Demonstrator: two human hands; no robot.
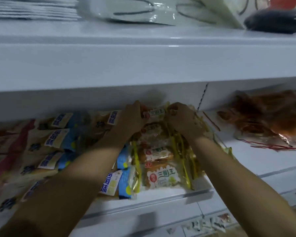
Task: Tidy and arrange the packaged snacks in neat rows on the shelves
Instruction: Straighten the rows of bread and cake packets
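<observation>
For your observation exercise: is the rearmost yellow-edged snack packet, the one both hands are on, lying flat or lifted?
Lifted. The rearmost packet is raised at the back of its row, pinched between the left hand and right hand.

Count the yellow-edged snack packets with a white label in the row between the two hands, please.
4: rear packet, held at the back by both hands; second packet; third packet; front packet. More may be hidden.

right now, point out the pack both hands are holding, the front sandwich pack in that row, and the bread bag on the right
held sandwich pack [156, 113]: head view, on its white label between the hands.
front sandwich pack [162, 177]: head view, on its printed label.
bread bag [270, 115]: head view, on the clear wrap over the brown bread.
</observation>
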